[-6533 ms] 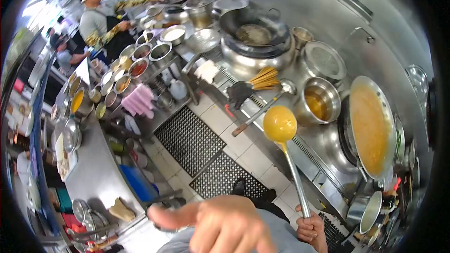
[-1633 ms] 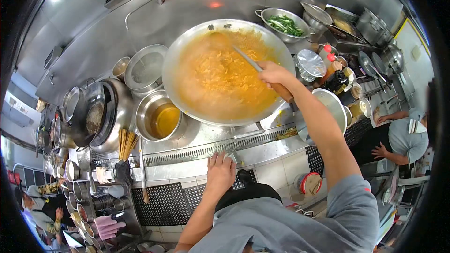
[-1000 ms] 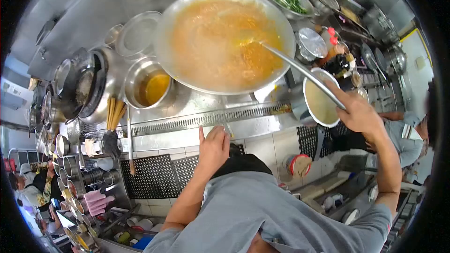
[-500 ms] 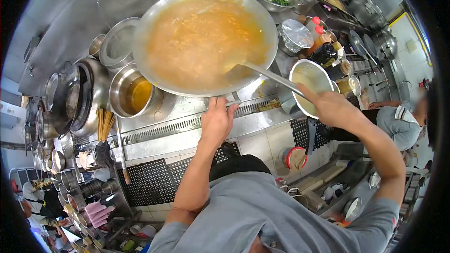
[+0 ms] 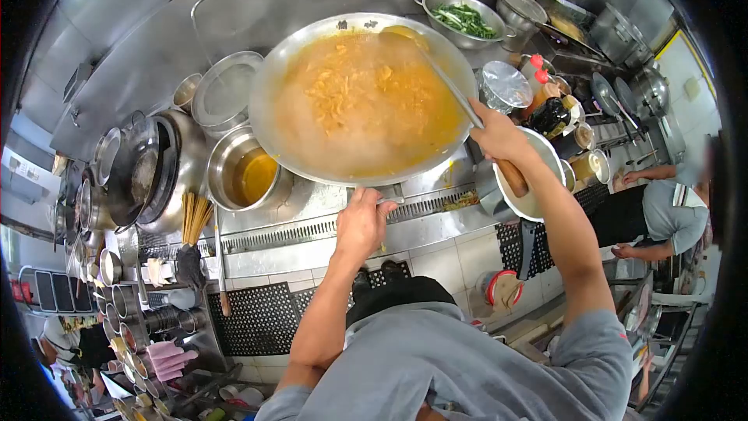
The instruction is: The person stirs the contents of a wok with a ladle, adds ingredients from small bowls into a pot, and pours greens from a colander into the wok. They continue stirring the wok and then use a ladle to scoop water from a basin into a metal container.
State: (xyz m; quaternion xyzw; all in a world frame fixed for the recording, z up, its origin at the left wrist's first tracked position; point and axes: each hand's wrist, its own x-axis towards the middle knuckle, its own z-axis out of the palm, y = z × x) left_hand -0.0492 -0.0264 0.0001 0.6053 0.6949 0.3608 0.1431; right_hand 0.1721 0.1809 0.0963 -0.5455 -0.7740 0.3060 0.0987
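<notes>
A large steel wok full of orange soupy food sits on the stove in front of me. My right hand grips the wooden-ended handle of a long ladle whose bowl is at the wok's far rim. My left hand is closed on the wok's handle at its near edge, above the stove's front ledge.
A pot of oil, a lidded pot and a black wok stand to the left. A pan of greens, sauce bottles and a steel bowl are at right. Another person sits at far right. Black mats cover the floor.
My right hand has pushed the ladle from the wok's near right side across to its far rim. My left hand stays at the wok's handle; earlier it rested lower on the stove ledge.
</notes>
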